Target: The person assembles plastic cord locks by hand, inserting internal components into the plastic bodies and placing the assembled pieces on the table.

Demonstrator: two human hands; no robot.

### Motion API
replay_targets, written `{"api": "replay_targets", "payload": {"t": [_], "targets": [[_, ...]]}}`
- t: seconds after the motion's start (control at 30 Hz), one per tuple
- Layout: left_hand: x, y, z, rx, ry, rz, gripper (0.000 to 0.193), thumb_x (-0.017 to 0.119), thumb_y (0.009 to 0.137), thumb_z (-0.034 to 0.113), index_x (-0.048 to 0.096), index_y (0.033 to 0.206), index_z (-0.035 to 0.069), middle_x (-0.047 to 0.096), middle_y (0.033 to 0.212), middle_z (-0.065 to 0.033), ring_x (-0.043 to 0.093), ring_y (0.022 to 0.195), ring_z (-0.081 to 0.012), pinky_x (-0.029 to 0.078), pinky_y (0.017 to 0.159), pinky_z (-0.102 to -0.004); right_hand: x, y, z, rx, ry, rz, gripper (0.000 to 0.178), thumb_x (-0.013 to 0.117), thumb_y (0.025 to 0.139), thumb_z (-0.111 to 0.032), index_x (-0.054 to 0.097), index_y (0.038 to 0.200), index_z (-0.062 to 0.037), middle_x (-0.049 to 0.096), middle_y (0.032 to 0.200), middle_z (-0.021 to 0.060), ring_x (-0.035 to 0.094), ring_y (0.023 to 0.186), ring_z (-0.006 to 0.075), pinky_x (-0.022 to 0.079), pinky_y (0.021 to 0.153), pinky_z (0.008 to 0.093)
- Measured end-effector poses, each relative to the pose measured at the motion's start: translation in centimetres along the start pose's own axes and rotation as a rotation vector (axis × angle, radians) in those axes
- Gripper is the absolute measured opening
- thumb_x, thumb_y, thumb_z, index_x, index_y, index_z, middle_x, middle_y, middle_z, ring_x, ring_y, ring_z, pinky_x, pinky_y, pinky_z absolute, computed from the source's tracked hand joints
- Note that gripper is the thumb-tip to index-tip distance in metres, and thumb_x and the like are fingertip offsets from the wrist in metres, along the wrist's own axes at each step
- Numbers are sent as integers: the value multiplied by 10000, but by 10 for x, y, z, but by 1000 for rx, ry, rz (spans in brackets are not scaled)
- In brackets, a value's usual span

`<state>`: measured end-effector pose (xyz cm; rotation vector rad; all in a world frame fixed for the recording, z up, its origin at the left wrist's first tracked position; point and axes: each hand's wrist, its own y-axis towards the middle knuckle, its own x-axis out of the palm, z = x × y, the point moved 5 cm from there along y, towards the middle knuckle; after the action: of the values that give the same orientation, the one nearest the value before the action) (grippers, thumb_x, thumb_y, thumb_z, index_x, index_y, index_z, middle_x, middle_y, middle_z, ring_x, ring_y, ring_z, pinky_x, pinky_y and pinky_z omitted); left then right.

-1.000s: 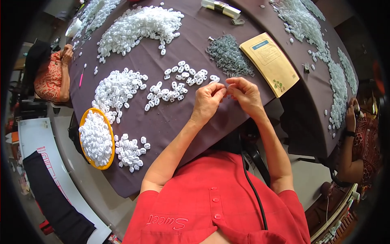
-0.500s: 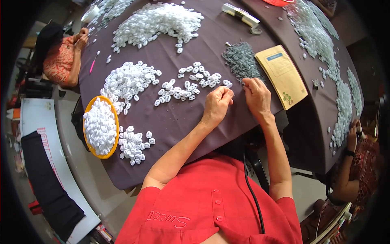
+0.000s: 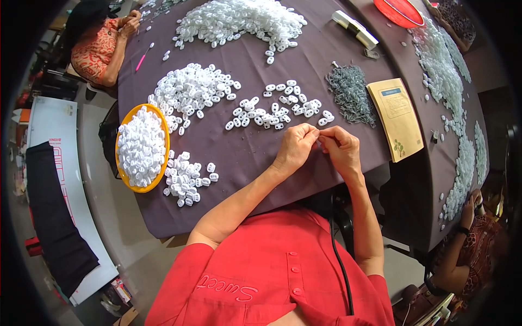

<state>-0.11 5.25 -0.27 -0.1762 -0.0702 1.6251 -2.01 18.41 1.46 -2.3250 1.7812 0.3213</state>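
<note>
My left hand (image 3: 295, 148) and my right hand (image 3: 343, 151) meet at the fingertips above the table's near edge. Both are closed in a pinch, and whatever sits between the fingers is too small and covered to make out. Just beyond them lie loose white oval pieces (image 3: 261, 115), many showing two dark holes. To the right of these is a heap of thin grey plastic bits (image 3: 350, 93), close past my right hand. Farther left, a larger pile of white ovals (image 3: 193, 87) spreads beside a yellow oval basket (image 3: 163, 165) filled with similar pieces.
A brown paper packet (image 3: 396, 119) lies right of the grey heap. Another white pile (image 3: 239, 24), a clear-and-black tube (image 3: 354, 30) and a pink tool (image 3: 142, 61) lie farther off. Co-workers sit at left (image 3: 98, 51) and right (image 3: 473, 255). A black cable (image 3: 340, 261) hangs before my shirt.
My hands have come together at the fingertips; they were apart before. My right hand has moved away from the grey heap's edge. The whole view has also shifted.
</note>
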Motion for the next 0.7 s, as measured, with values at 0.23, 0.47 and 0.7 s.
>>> {"api": "replay_targets", "payload": {"t": [0.23,0.47,0.7], "targets": [[-42,16,39,459,679,346,79,604,799,135,627,803,60,603,672,-73,593,586,-235,455,542,-355,1,-7,2,-52,-49,105,54,595,787,21,608,833,-4,588,670,36,545,578,78,436,536,217],[-39,37,25,369,1032,303,86,650,754,186,647,759,100,564,755,-71,597,739,-250,486,616,-373,3,-7,3,-59,-33,149,67,606,776,30,606,832,-7,572,666,38,541,578,86,434,540,226],[-33,40,36,380,1083,266,112,654,750,197,646,731,88,592,780,-74,603,752,-256,487,636,-378,4,-7,-2,-178,-113,159,83,610,754,45,596,819,-3,579,693,68,565,591,131,443,556,242]]}}
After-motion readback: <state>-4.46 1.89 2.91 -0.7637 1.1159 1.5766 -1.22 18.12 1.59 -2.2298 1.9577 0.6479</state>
